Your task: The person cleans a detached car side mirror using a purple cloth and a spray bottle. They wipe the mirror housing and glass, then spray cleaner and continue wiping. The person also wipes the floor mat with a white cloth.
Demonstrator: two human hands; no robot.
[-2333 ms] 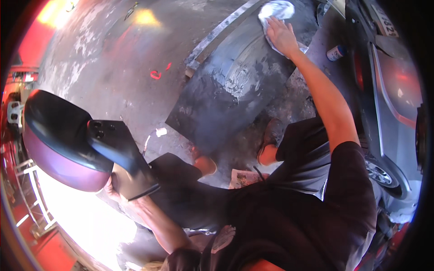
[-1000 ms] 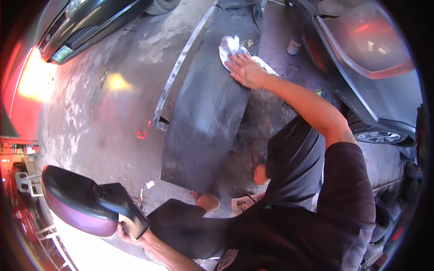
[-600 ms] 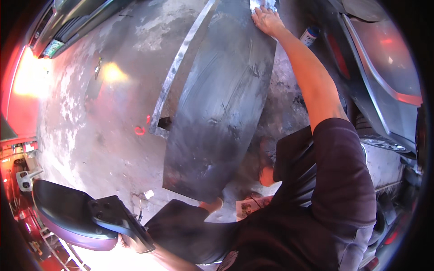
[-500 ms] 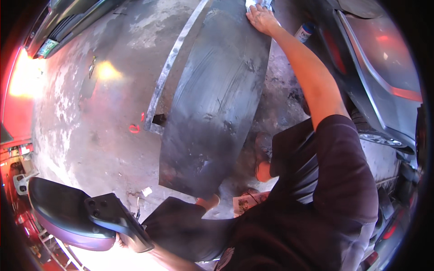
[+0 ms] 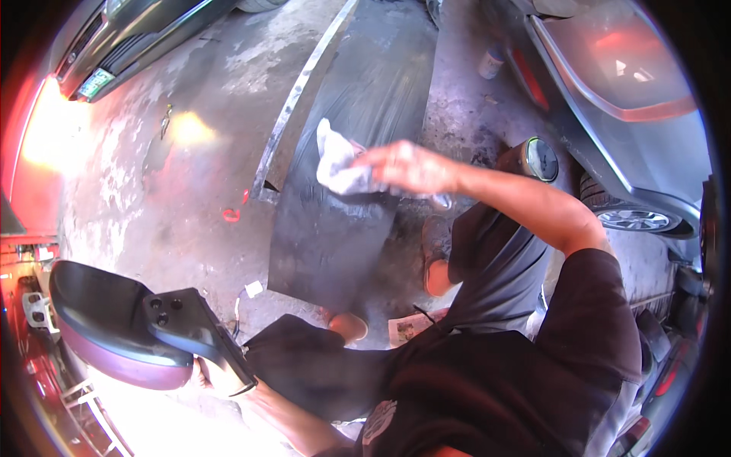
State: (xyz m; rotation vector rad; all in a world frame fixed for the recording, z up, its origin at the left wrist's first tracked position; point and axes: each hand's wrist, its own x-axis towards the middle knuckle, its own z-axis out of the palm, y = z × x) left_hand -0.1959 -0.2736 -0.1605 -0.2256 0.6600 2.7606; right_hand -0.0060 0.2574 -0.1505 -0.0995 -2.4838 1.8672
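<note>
A car side mirror [image 5: 122,324], black with a purple-tinted cap and a black mounting base, is held up at the lower left by my left hand [image 5: 209,375]. Only part of that hand shows beneath the mirror; its fingers wrap the underside. In front of me my right hand [image 5: 415,167], smeared by motion, grips a crumpled white cloth [image 5: 343,164]. The cloth hangs over a long dark panel [image 5: 365,99] lying on the floor; whether it touches the panel I cannot tell. Streaks and smudges mark the panel's surface.
A silver-grey car [image 5: 647,152] stands close on the right, a dark car [image 5: 145,38] at the far left. A metal can [image 5: 537,158] sits by my right knee, and a spray can [image 5: 491,62] stands farther off. A pale metal strip [image 5: 304,80] lies along the panel's left side.
My right hand has come back with the cloth from the panel's far end toward me. The left hand and mirror have barely moved. The metal can has come into view.
</note>
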